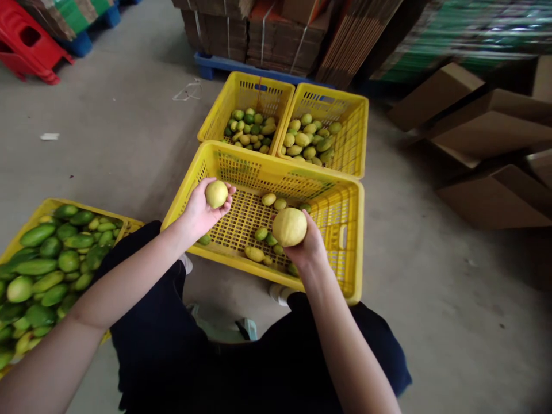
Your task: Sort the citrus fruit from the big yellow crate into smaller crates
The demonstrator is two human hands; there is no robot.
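Observation:
In my left hand [202,210] rests a small round yellow lemon [216,194], with the fingers curled under and beside it. My right hand [308,247] grips a larger, pale yellow lemon [290,227] from below and the right. Both hands are over a yellow plastic crate [235,261] between my legs. On its slatted floor lie several loose green and yellow lemons, among them a yellow lemon [255,254] near the front side and a greenish lemon [261,233] in the middle. My right hand hides part of the crate's floor.
Behind stand a crate [211,118] of mixed green and yellow fruit and another crate [356,135] of yellower fruit. A crate full of green lemons [49,270] is at my left. Cardboard boxes [487,132] stand right, flattened cartons [284,40] behind, a red stool [30,43] far left.

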